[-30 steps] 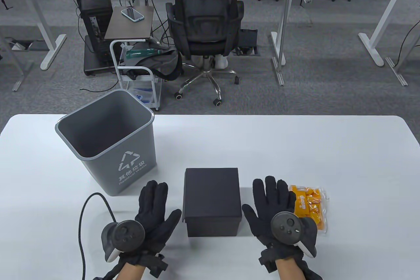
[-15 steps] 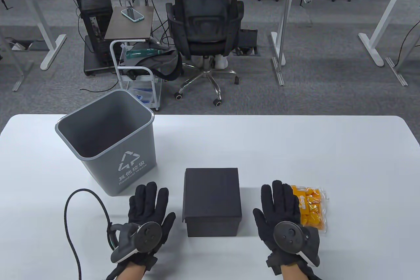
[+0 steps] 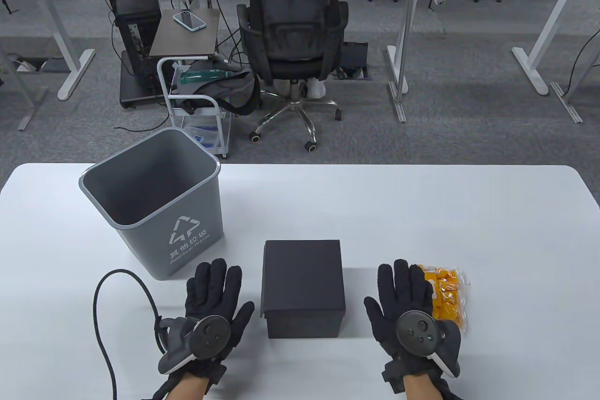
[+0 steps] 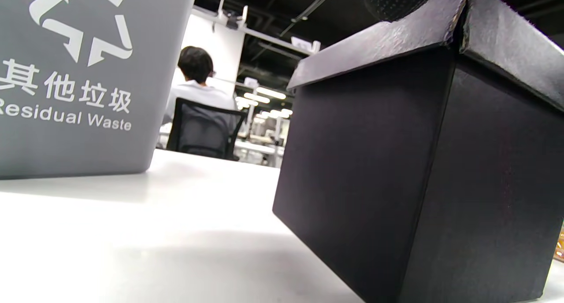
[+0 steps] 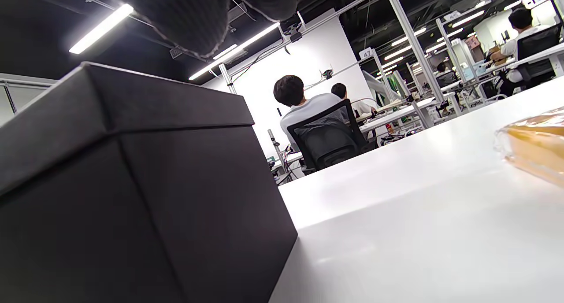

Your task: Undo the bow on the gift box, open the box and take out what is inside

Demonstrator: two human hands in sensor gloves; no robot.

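Item: gift box (image 3: 303,287), black, lidded, no bow visible on it. It stood on the table (image 3: 422,212) between the hands, apart from both, lid seated.

Left hand (image 3: 213,299): lay flat on the table just left of the box, fingers straight and spread, holding nothing.

Right hand (image 3: 405,301): lay flat just right of the box, fingers straight, holding nothing; its outer edge lay over or just beside the orange snack packet (image 3: 445,294), contact not discernible.

Grey waste bin (image 3: 150,203): stood ahead of the left hand, well clear of the box.

Handling, as judged: the box looked like stiff matte card, probably light, with crisp corners that would crush under hard pinching. The lid overhung the base as a shallow skirt; the best hold appeared to be on two opposite skirt sides, lifted straight up. The packet looked soft, slick film, best pinched at a sealed edge.

Change from a second before: both hands had drawn back toward the person and slightly away from the box. The left tracker had turned and its cable loop sat wider. Box, bin and packet had not shifted.
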